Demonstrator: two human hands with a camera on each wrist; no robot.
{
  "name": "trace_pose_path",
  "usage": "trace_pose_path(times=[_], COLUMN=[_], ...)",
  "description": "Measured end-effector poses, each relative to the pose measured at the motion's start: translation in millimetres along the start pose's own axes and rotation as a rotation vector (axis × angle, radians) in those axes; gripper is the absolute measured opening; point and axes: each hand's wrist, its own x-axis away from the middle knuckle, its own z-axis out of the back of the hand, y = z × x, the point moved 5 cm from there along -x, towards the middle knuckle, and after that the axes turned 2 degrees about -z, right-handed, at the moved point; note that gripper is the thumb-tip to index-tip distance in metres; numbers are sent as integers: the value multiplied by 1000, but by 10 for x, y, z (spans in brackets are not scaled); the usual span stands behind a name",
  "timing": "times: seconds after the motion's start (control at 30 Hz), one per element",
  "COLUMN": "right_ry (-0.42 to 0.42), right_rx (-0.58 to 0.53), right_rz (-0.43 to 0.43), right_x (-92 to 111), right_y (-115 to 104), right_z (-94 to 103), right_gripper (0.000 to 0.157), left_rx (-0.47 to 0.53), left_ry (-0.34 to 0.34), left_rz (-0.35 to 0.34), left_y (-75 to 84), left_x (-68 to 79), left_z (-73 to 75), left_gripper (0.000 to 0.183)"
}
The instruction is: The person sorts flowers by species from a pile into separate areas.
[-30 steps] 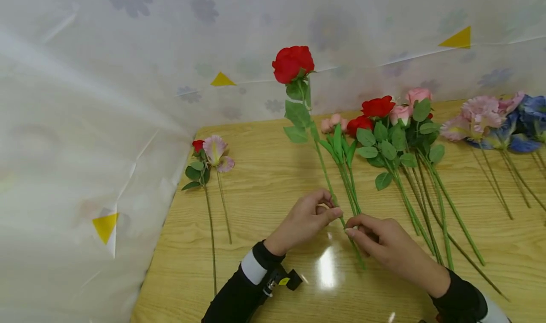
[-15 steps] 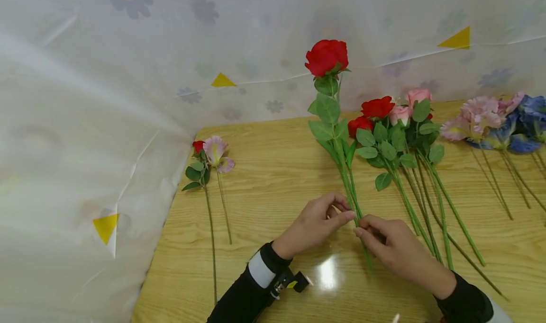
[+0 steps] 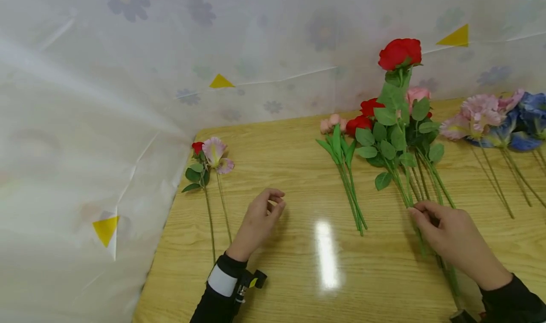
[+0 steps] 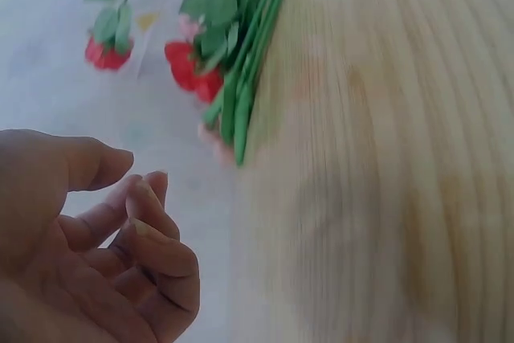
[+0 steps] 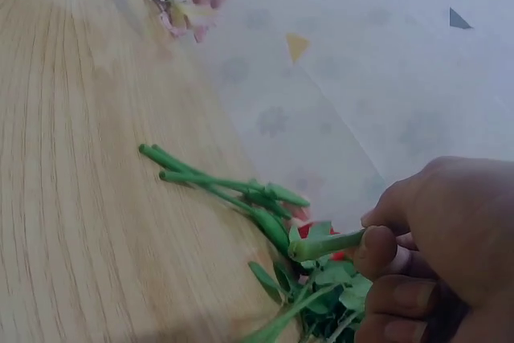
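My right hand (image 3: 450, 233) pinches the lower stem of a red rose (image 3: 400, 54) between thumb and index finger. The rose stands raised above the pile of red and pink roses (image 3: 370, 107), its leaves overlapping theirs. In the right wrist view the cut end of the held stem (image 5: 325, 245) sticks out past the fingertips. My left hand (image 3: 259, 219) hangs over the table with loosely curled fingers and holds nothing. To its right lie the pink tulips (image 3: 334, 122). In the left wrist view the thumb and fingers of the left hand (image 4: 104, 255) surround only air.
A small red rose (image 3: 198, 147) and a pale purple iris (image 3: 215, 152) lie at the table's left side. Pink and blue irises (image 3: 486, 114) lie at the far right. A patterned white sheet (image 3: 273, 34) hangs along the back and left of the wooden table (image 3: 281, 275).
The red rose has moved right, over the tulips to the rose pile, carried by my right hand. My left hand has let go of its stem and drawn back to the left.
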Motion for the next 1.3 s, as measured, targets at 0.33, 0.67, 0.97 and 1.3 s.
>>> trace_pose_path(times=[0.33,0.67,0.97,1.3], right_ry=[-62,-151,-240,-232], right_rx=[41,103,99,99], right_rz=[-82,-109,-164,-166], right_x=[6,28,59,66], right_y=[232,392,475,491], right_z=[-29,-148,-169,-163], right_gripper=[24,33,22,23], left_rx=[-187,-396,-722,-750], left_ry=[174,301,420,333], left_rz=[160,252,326,410], left_y=[-384,-611,-770,-901], left_x=[160,259,399,390], left_z=[350,527,745,741], left_gripper=[25,26,38,23])
